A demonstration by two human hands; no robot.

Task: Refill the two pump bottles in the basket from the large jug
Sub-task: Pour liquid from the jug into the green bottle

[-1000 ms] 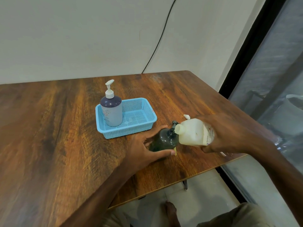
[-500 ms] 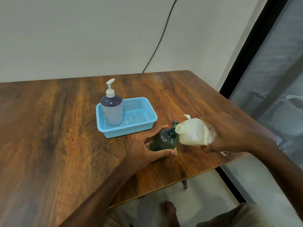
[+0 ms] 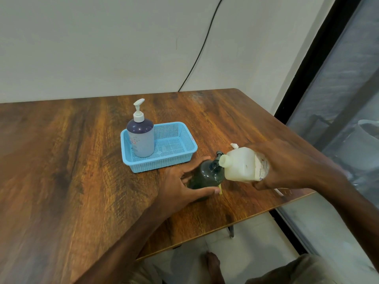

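Note:
A dark green bottle (image 3: 206,176) with its pump off stands on the wooden table (image 3: 82,181), just in front of the blue basket (image 3: 174,158). My left hand (image 3: 180,185) grips it round the body. My right hand (image 3: 287,167) holds the white jug (image 3: 242,166) tipped on its side, spout against the green bottle's open neck. A purple-grey pump bottle (image 3: 140,138) with a white pump stands upright in the left part of the basket.
A dark pump head (image 3: 218,154) and a small white cap (image 3: 234,145) lie on the table behind the jug. The table's right edge (image 3: 295,198) is close to my right hand. A black cable (image 3: 202,46) runs down the wall.
Almost nothing has moved. The jug stays tipped at the green bottle's neck, and both hands keep their hold.

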